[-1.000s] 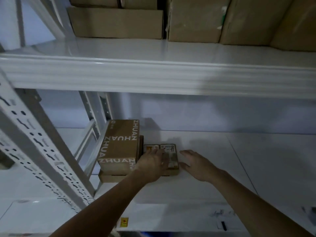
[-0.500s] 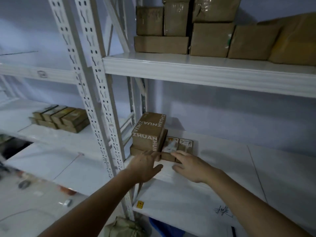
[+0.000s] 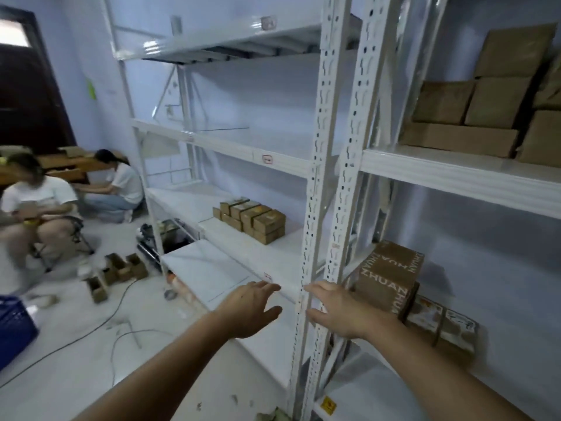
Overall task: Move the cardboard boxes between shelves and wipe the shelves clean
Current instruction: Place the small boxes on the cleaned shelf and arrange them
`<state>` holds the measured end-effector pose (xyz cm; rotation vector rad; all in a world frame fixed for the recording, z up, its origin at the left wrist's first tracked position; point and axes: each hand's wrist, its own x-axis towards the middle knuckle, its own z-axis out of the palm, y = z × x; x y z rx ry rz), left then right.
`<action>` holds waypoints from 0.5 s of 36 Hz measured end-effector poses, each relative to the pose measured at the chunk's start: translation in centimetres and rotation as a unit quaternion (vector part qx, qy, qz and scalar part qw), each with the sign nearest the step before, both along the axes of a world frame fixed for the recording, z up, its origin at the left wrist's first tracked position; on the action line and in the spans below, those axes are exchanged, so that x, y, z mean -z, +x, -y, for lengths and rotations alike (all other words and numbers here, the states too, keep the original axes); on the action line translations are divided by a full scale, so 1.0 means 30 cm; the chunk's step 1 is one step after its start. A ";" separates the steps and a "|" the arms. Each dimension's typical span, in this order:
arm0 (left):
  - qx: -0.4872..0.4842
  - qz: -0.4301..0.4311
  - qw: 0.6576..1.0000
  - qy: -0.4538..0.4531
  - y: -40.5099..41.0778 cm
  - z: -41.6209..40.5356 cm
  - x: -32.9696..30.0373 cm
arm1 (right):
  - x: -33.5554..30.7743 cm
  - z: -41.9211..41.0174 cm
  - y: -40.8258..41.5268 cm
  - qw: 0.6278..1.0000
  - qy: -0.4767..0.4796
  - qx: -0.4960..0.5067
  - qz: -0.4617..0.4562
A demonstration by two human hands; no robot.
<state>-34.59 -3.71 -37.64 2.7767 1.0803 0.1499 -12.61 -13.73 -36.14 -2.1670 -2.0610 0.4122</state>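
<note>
Reaching empty, your left hand and right hand spread open at frame centre; stacked cardboard boxes wait above them, and a careless grab could topple them.

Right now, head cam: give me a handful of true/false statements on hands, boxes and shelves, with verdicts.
1. Both hands are empty. True: the left hand and right hand hold nothing, fingers spread.
2. The ZHUAN box sits on the floor. False: it rests on the right-bay shelf, atop a flatter box.
3. A stack of small boxes sits on the left-bay shelf. True.
4. The upper right shelf holds no boxes. False: several cardboard boxes stand on it.
</note>
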 end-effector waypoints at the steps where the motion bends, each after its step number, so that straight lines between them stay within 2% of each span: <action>1: -0.013 0.001 1.000 0.001 -0.060 -0.028 -0.003 | -0.001 -0.048 -0.050 1.000 0.002 -0.012 0.000; 10: -0.099 -0.006 0.995 -0.010 -0.573 -0.291 -0.015 | 0.016 -0.398 -0.491 0.997 0.009 -0.072 -0.006; 18: -0.122 -0.026 0.992 -0.019 -0.812 -0.503 0.041 | 0.045 -0.627 -0.710 0.996 -0.002 -0.089 -0.012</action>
